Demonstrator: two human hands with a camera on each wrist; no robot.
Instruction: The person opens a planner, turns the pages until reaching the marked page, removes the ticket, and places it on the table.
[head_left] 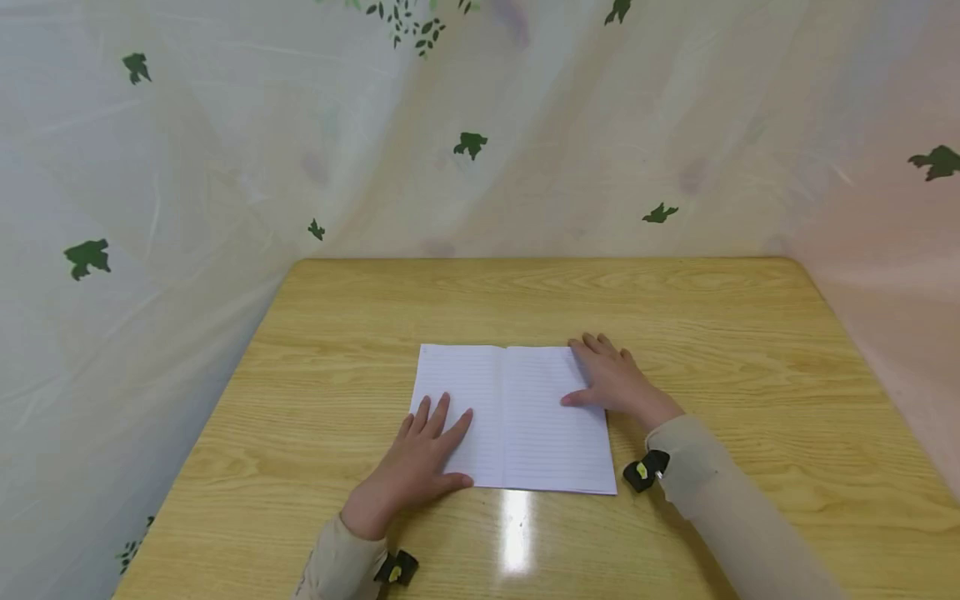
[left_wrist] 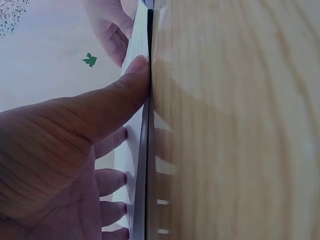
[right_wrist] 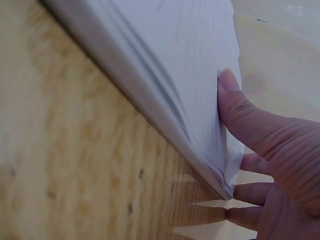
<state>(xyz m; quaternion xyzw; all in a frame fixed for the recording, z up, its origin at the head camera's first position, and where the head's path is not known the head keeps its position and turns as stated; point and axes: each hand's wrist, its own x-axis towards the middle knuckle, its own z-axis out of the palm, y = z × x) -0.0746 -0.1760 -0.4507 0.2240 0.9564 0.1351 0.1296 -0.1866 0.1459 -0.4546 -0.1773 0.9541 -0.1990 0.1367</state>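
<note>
An open notebook (head_left: 536,450) with white ruled pages lies flat on the table. My left hand (head_left: 422,458) rests on its left page with the fingers spread and fairly straight, the thumb at the near edge. In the left wrist view, that thumb (left_wrist: 117,97) reaches along the notebook's edge, just above the tabletop. On the right side, my right hand (head_left: 613,381) touches the far right part of the notebook, thumb on the page and the other fingers by its outer edge. The right wrist view shows slightly fanned page edges (right_wrist: 150,75) beside this thumb (right_wrist: 240,110).
The wooden table (head_left: 300,400) has rounded far corners. Behind it hangs a pale curtain (head_left: 375,150) with green bird and leaf prints, running along the left and right sides too. Small black devices (head_left: 647,471) sit at both wrists. Light glares on the tabletop near the notebook.
</note>
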